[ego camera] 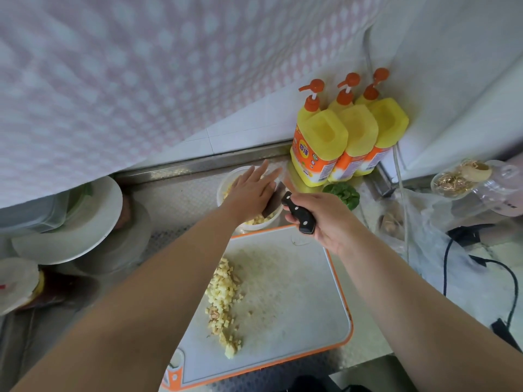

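Note:
My right hand (325, 219) grips the black riveted handle of a cleaver (300, 215), its blade tipped over a white bowl (254, 226) of diced pale food. My left hand (253, 188) lies flat with straight fingers against the blade, above the bowl. A white cutting board with an orange rim (297, 292) lies in front of the bowl. A strip of diced potato-like cubes (223, 301) stays along the board's left part.
Three yellow pump bottles (319, 142) stand behind the bowl at the wall. A green vegetable (342, 193) lies beside them. Stacked white plates (73, 222) sit at left. Clear plastic bags, a jar (458, 179) and a black cable (509, 292) crowd the right.

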A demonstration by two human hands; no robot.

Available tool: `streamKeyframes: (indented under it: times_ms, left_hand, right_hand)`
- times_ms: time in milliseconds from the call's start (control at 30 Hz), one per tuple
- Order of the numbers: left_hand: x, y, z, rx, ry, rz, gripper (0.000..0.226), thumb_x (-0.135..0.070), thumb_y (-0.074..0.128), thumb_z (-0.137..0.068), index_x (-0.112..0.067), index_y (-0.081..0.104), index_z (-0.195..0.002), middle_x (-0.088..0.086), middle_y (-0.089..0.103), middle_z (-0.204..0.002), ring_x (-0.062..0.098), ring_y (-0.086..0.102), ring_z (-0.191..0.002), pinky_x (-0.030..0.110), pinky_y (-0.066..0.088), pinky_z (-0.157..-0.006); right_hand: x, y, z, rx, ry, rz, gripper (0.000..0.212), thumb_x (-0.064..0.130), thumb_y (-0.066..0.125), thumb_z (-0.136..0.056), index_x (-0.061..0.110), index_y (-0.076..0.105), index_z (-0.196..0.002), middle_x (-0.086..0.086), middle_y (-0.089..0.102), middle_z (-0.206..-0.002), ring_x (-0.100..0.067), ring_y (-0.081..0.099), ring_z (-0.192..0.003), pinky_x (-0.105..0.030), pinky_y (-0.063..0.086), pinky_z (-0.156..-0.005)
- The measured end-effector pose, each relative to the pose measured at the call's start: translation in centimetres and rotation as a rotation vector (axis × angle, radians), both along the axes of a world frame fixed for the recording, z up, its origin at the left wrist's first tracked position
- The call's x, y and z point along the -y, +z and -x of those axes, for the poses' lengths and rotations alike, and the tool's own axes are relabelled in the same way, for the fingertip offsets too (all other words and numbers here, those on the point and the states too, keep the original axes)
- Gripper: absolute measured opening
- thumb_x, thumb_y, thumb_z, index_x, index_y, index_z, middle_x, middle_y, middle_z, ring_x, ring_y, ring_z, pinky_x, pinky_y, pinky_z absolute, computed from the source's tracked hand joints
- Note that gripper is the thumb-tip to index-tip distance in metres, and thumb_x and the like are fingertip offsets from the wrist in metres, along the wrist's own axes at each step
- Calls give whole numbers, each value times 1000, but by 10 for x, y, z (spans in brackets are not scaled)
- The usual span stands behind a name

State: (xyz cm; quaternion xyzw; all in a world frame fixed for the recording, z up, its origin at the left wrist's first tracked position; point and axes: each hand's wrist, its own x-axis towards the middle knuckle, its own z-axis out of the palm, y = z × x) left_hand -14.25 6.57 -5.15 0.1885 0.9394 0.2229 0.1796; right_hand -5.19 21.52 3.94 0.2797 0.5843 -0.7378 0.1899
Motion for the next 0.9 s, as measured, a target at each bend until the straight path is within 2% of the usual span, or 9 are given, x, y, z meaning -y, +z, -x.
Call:
streamKeyframes:
  times_ms: [167, 333, 500, 600, 700, 800, 900]
  left_hand:
    - [8, -5, 7, -24, -86, 141, 47, -40, 13, -108, -49, 13, -154, -17, -5, -164, 15, -7, -152, 42, -1, -122]
    - [17, -15, 11, 36, 9, 216, 47, -41, 12, -107, -50, 9, -153, -13, -7, -165, 18, -9, -152, 44, -3, -123]
    - [27, -17, 16, 32, 84, 287, 48, -42, 14, -106, -46, 19, -154, -6, -6, -166, 20, -8, -153, 45, -3, -123]
    - [26, -15, 11, -69, 77, 317, 43, -43, 23, -106, -44, 43, -145, -3, 11, -165, 23, 4, -152, 44, 4, -122]
    - [24, -11, 8, -146, 152, 304, 31, -45, 44, -102, -36, 67, -121, -3, 45, -145, 23, 31, -138, 39, 22, -113]
    - [17, -5, 12, -208, 268, 258, 22, -43, 60, -95, -28, 65, -111, -1, 60, -121, 23, 47, -122, 37, 29, -103]
    - [8, -3, 11, -216, 246, 294, 20, -39, 59, -95, -22, 56, -105, 3, 64, -102, 26, 55, -108, 37, 31, -96]
  right_hand:
    - [-7, 3, -6, -16, 22, -25, 24, 11, 52, -96, -5, 58, -113, -15, 62, -95, -11, 64, -57, -16, 39, -39]
    - [-18, 9, -15, -57, 1, -22, 17, 8, 51, -96, 0, 60, -107, -14, 64, -91, -10, 65, -55, -17, 39, -39]
    - [-26, 18, -25, -65, -8, -41, 13, 6, 52, -95, 11, 63, -93, -8, 68, -88, -11, 62, -52, -19, 41, -38]
    - [-31, 18, -30, -79, 5, -88, 17, 6, 52, -95, 15, 65, -89, -11, 66, -90, -13, 62, -54, -20, 41, -37]
    - [-33, 15, -35, -86, 18, -120, 19, 6, 53, -95, 16, 66, -87, -13, 63, -86, -12, 63, -53, -21, 41, -39]
    - [-33, 15, -38, -92, 7, -124, 17, 5, 53, -95, 15, 66, -88, -11, 62, -80, -12, 63, -53, -22, 41, -39]
    - [-35, 14, -39, -92, -4, -137, 16, 5, 53, -95, 15, 65, -91, -9, 63, -80, -13, 63, -53, -22, 41, -38]
